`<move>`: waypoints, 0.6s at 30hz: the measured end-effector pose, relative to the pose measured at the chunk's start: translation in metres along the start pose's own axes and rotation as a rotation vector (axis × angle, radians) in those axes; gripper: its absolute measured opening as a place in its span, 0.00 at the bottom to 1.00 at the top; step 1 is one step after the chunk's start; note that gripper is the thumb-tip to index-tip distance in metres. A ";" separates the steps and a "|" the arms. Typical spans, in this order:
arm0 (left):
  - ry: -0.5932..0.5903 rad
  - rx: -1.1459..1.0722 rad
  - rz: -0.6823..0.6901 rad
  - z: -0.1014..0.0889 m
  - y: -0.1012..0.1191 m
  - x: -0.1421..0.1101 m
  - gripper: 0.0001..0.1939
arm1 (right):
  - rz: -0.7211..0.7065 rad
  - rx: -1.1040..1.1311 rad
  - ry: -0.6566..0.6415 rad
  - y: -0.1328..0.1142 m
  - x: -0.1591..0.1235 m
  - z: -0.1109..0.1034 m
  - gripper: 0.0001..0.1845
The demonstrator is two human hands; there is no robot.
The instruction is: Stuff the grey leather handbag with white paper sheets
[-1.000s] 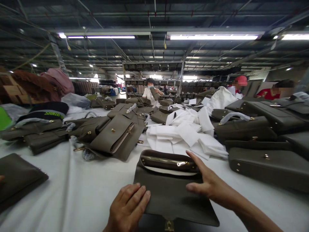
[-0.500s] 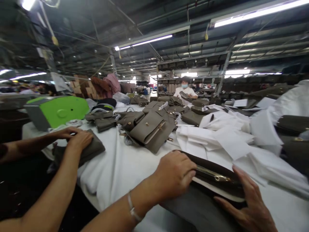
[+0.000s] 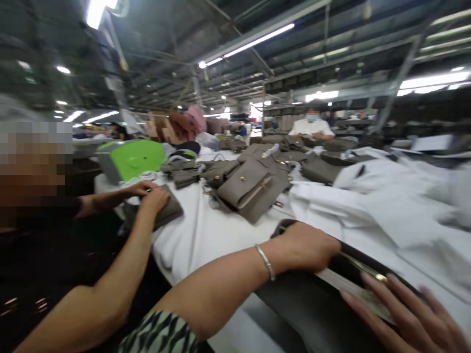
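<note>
A dark olive-grey handbag (image 3: 305,304) lies in front of me with its mouth open. A zip with gold-coloured metal runs inside, and a pale strip shows along the opening. My left hand (image 3: 309,245), with a silver bangle at the wrist, is closed on the bag's upper edge; its fingertips are hidden inside the mouth. Over the right end of the opening, my right hand (image 3: 415,314) has its fingers stretched out and apart, touching the bag near the zip. That hand is somewhat blurred.
At left a co-worker's hands (image 3: 154,196) press on another bag (image 3: 171,211). Several olive bags (image 3: 246,184) are piled mid-table beside white sheets (image 3: 397,211). A green machine (image 3: 138,159) stands at back left. Across the table is a person in white (image 3: 311,128).
The view has swung left, bringing more of the co-worker in. My left hand has pushed deeper over the bag's mouth. My right hand's fingers have moved from the bag's end across the opening.
</note>
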State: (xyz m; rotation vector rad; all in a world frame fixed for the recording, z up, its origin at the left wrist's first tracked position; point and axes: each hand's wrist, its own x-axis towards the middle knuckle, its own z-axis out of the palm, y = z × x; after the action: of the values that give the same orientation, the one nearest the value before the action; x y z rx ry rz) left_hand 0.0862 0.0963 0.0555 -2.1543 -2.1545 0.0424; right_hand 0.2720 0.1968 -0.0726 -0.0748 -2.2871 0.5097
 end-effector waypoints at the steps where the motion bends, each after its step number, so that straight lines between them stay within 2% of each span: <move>1: 0.031 -0.001 -0.001 0.002 0.001 -0.001 0.07 | -0.048 -0.136 0.021 -0.007 -0.006 -0.009 0.44; 3: 0.091 -0.003 -0.012 0.007 -0.001 -0.001 0.08 | 0.036 -0.268 0.033 -0.015 -0.006 -0.018 0.60; 5: 0.136 -0.006 0.005 0.012 -0.006 0.000 0.06 | 0.254 -0.268 0.052 -0.012 0.001 -0.020 0.68; 7: 0.168 0.003 0.003 0.016 -0.010 0.000 0.05 | 0.526 -0.105 0.054 -0.002 0.007 -0.019 0.72; 9: 0.182 0.018 -0.010 0.018 -0.012 -0.001 0.03 | 0.711 0.166 0.024 0.008 0.009 -0.019 0.73; 11: 0.190 0.028 -0.020 0.017 -0.011 -0.001 0.02 | 0.738 0.356 -0.003 0.015 0.008 -0.018 0.72; 14: 0.212 0.019 0.012 0.017 -0.005 0.006 0.06 | 0.639 0.409 0.012 0.021 0.007 -0.018 0.63; 18: 0.368 0.008 0.289 0.020 0.008 0.023 0.15 | 0.630 0.445 0.016 0.021 0.012 -0.021 0.49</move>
State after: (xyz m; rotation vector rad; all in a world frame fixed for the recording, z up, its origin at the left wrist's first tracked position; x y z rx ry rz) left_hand 0.0930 0.1200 0.0364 -2.2386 -1.6353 -0.2999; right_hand 0.2763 0.2261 -0.0591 -0.5828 -2.0517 1.3197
